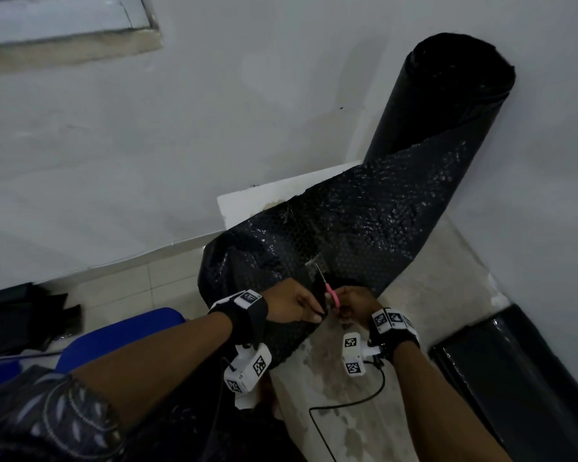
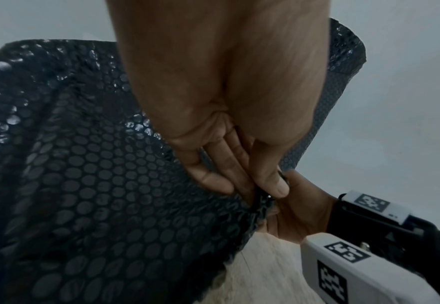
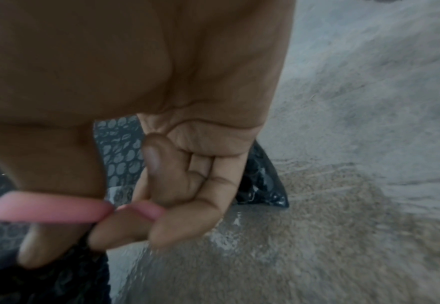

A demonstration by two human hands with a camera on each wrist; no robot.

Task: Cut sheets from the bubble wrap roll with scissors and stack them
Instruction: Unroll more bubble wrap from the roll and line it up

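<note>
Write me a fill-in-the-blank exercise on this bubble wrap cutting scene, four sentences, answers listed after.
1. The scissors have handles coloured ____.
2. The scissors are held in the person's ____ hand.
3. The left hand pinches the edge of the ____ bubble wrap.
4. The roll stands upright against the ____.

Missing words: pink; right; black; wall
</note>
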